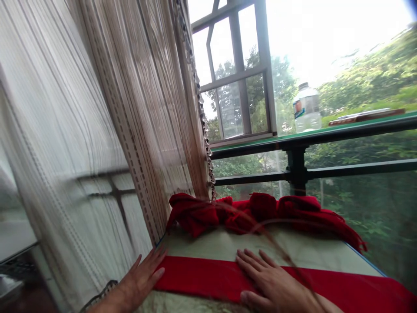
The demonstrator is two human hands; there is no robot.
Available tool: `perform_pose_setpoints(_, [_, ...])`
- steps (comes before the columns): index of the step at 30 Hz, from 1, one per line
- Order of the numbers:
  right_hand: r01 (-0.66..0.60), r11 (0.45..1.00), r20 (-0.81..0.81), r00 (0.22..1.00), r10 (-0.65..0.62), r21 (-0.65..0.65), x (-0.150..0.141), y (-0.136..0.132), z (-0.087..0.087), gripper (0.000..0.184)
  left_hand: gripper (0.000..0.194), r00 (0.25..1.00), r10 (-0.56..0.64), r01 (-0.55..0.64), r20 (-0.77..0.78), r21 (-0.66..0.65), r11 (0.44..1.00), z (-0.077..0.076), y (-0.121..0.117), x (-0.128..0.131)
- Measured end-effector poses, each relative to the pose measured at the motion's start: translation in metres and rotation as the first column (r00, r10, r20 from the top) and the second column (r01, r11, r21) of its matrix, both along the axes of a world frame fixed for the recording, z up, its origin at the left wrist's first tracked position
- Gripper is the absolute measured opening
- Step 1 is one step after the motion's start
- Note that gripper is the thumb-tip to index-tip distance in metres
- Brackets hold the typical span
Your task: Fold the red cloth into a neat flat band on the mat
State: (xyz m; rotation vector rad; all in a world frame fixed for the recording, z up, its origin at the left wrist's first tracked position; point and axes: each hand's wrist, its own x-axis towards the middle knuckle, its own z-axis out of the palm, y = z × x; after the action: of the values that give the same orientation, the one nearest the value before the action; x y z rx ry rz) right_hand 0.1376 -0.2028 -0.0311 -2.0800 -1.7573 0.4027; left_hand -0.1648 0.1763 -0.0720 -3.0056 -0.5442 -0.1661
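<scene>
A flat strip of red cloth (198, 274) lies across a pale board-like surface (208, 243) in front of me. At the cloth's left end is my left hand (143, 276), open, with its fingers stretched out against the edge of the strip. My right hand (270, 278) rests open and flat on the middle of the strip, fingers pointing away from me. Along the far edge of the surface sits a bunched heap of red cloth (195, 213), which neither hand touches. The right end of the strip runs to the picture's right edge.
Striped sheer curtains (146, 108) with a beaded trim hang close on the left. Behind the heap runs a dark railing (296, 167) with a green ledge. A clear plastic bottle (308, 111) and a brown flat object (365, 116) stand on it. An open window (237, 74) is behind.
</scene>
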Motion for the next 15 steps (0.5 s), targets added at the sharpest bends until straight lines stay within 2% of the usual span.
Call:
perform_pose_setpoints(2, [-0.003, 1.000, -0.003, 1.000, 0.003, 0.012, 0.001, 0.000, -0.002, 0.087, 0.056, 0.997, 0.063, -0.065, -0.036, -0.084, 0.994, 0.013, -0.005, 0.013])
perform_pose_setpoints(4, [-0.007, 0.999, -0.013, 1.000, 0.008, 0.038, 0.003, 0.000, -0.005, 0.086, 0.059, 0.995, 0.100, -0.099, 0.002, -0.150, 0.984, 0.030, -0.019, 0.035])
perform_pose_setpoints(7, [-0.014, 0.998, -0.021, 1.000, 0.015, 0.067, 0.005, 0.002, -0.008, 0.084, 0.060, 0.998, 0.006, 0.008, 0.065, -0.212, 0.977, 0.052, -0.058, 0.078])
perform_pose_setpoints(8, [-0.014, 0.998, -0.021, 1.000, 0.015, 0.063, 0.005, 0.002, -0.008, 0.085, 0.061, 0.999, -0.004, 0.014, 0.042, -0.244, 0.970, 0.056, -0.075, 0.094])
perform_pose_setpoints(12, [0.028, 1.000, 0.010, 1.000, -0.028, -0.001, 0.005, 0.003, -0.003, 0.094, 0.065, 0.997, -0.080, 0.079, 0.009, -0.299, 0.951, 0.058, -0.145, 0.153])
perform_pose_setpoints(15, [0.045, 0.998, 0.018, 0.999, -0.044, -0.041, 0.008, 0.002, -0.002, 0.102, 0.070, 0.990, -0.142, 0.137, 0.011, -0.327, 0.935, 0.051, -0.182, 0.177])
